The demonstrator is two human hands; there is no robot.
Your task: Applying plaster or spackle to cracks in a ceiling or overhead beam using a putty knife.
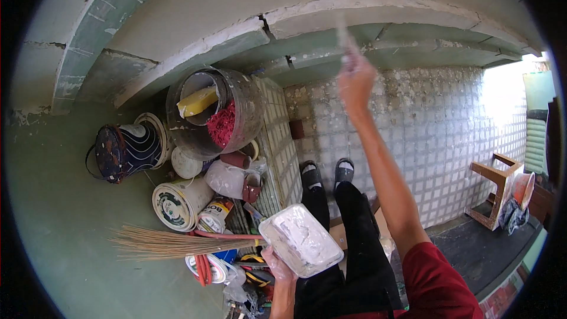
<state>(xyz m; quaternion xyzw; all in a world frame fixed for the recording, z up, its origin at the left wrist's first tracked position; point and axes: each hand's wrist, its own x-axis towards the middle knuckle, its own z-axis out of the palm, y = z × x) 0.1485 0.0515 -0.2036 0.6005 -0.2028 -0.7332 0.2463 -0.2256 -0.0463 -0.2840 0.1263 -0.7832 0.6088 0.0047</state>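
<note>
My left hand (279,267) grips the near left edge of a white rectangular plastic tub (338,257). Thick white paste (298,237) coats the inside of the tub and lies over its bottom. My right hand (356,82) is raised far out in front, close to the wall ledge, with its fingers closed. A thin, pale tool (342,31) sticks up out of that fist toward the wall. Motion smears it, so its exact kind and whether its tip touches the wall cannot be made out.
A large clear bin (248,124) holds a yellow sponge (197,101) and pink shreds (221,125). Buckets (177,205) and a stick broom (153,242) crowd the left. A cracked ledge (331,19) runs along the wall. A wooden stool (496,192) stands right on the tiled floor (413,142).
</note>
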